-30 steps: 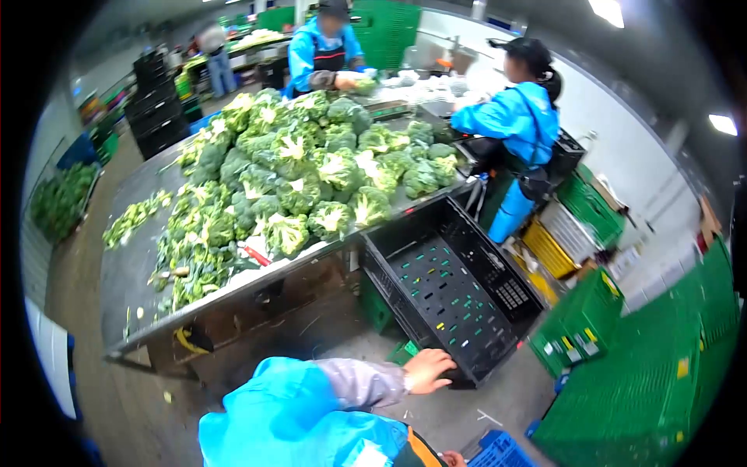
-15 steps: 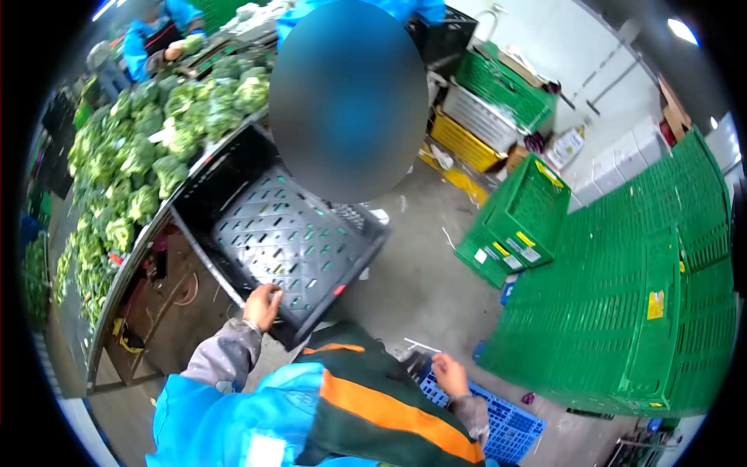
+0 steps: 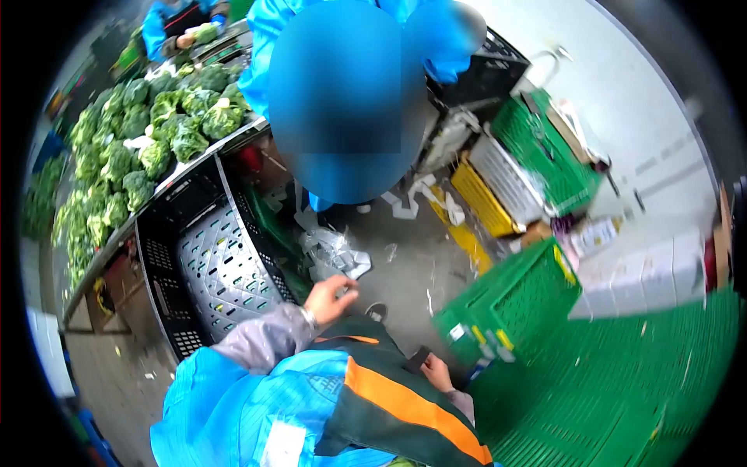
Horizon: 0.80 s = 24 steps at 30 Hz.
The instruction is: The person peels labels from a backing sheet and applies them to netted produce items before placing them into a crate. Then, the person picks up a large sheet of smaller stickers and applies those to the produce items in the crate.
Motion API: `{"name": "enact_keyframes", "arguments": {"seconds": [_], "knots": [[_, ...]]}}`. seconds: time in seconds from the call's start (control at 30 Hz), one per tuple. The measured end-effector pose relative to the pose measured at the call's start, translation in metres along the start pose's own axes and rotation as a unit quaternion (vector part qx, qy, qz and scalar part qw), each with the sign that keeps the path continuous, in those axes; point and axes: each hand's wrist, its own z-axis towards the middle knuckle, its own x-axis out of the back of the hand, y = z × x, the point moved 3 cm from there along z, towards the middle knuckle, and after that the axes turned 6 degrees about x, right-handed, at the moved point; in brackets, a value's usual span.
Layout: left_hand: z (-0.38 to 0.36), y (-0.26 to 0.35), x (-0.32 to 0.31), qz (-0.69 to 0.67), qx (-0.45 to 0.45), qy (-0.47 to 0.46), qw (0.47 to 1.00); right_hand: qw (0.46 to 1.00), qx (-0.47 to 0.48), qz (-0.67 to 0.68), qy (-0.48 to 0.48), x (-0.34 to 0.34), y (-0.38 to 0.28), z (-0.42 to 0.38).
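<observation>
My left hand [image 3: 331, 300] is in front of my body, beside the black crate [image 3: 226, 265]; its fingers are loosely curved and apart, holding nothing. The empty crate leans by the edge of the table [image 3: 179, 175] piled with broccoli [image 3: 120, 163]. Near my right side, my right hand [image 3: 437, 372] is closed at a small dark object [image 3: 419, 358], whose details I cannot make out.
A person in blue [image 3: 334, 101] stands close ahead. Another person [image 3: 180, 31] holds a broccoli head at the far left. Green crates [image 3: 513, 303] stand to the right, beside a yellow crate [image 3: 482, 198]. Plastic scraps [image 3: 334, 253] lie on the floor.
My left hand has let go of the black crate's rim and moved right. The crate now sits further left against the table. My view has turned, and the person ahead appears closer.
</observation>
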Motion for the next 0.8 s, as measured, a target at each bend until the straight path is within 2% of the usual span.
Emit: {"name": "enact_keyframes", "arguments": {"seconds": [0.03,0.13,0.2,0.23,0.27,0.3,0.33,0.37,0.4,0.43,0.47,0.57,0.6,0.63,0.67,0.7,0.73,0.77,0.8], "knots": [[0.032,-0.003,0.005,-0.021,0.053,0.037,0.998,0.986,-0.043,-0.163,0.002,0.037,-0.040,0.014],[0.122,-0.064,0.029,-0.150,0.129,0.176,0.964,0.972,0.042,-0.226,0.041,0.106,-0.010,0.057],[0.164,-0.089,0.056,-0.187,0.175,0.257,0.932,0.993,-0.007,-0.118,0.028,0.138,0.012,0.090],[0.179,-0.113,0.071,-0.168,0.165,0.304,0.923,0.994,-0.007,-0.110,0.010,0.147,0.033,0.109],[0.188,-0.111,0.087,-0.115,0.160,0.350,0.916,0.997,0.012,-0.081,-0.006,0.152,0.044,0.127],[0.193,-0.110,0.101,-0.049,0.165,0.376,0.911,0.988,-0.025,-0.132,-0.077,0.157,0.061,0.148],[0.201,-0.138,0.113,-0.051,0.179,0.398,0.898,0.971,-0.063,-0.184,-0.142,0.165,0.063,0.167],[0.203,-0.126,0.122,-0.077,0.198,0.408,0.888,0.954,0.027,-0.246,-0.170,0.169,0.055,0.181],[0.210,-0.161,0.133,-0.077,0.215,0.422,0.878,0.943,0.052,-0.268,-0.191,0.169,0.070,0.197],[0.214,-0.167,0.143,-0.027,0.214,0.443,0.870,0.940,0.041,-0.257,-0.220,0.174,0.066,0.210],[0.222,-0.191,0.151,-0.058,0.243,0.453,0.856,0.936,0.027,-0.247,-0.250,0.180,0.055,0.218],[0.260,-0.208,0.175,-0.099,0.289,0.469,0.829,0.956,0.015,-0.195,-0.220,0.198,0.041,0.239],[0.272,-0.211,0.184,-0.112,0.303,0.477,0.818,0.976,0.002,-0.096,-0.197,0.198,0.096,0.248],[0.294,-0.257,0.196,-0.140,0.303,0.468,0.818,0.978,-0.037,0.003,-0.207,0.206,0.090,0.249],[0.304,-0.201,0.199,-0.169,0.317,0.446,0.820,0.973,-0.027,-0.102,-0.207,0.216,0.079,0.252],[0.319,-0.222,0.208,-0.111,0.343,0.458,0.813,0.974,-0.116,-0.045,-0.187,0.222,0.116,0.252],[0.333,-0.218,0.211,-0.124,0.345,0.458,0.810,0.958,-0.141,-0.188,-0.165,0.228,0.053,0.248],[0.346,-0.213,0.209,-0.188,0.346,0.469,0.790,0.954,-0.151,-0.201,-0.161,0.231,0.055,0.255],[0.373,-0.286,0.211,-0.285,0.293,0.431,0.805,0.955,-0.157,-0.194,-0.161,0.233,0.065,0.260]]}}
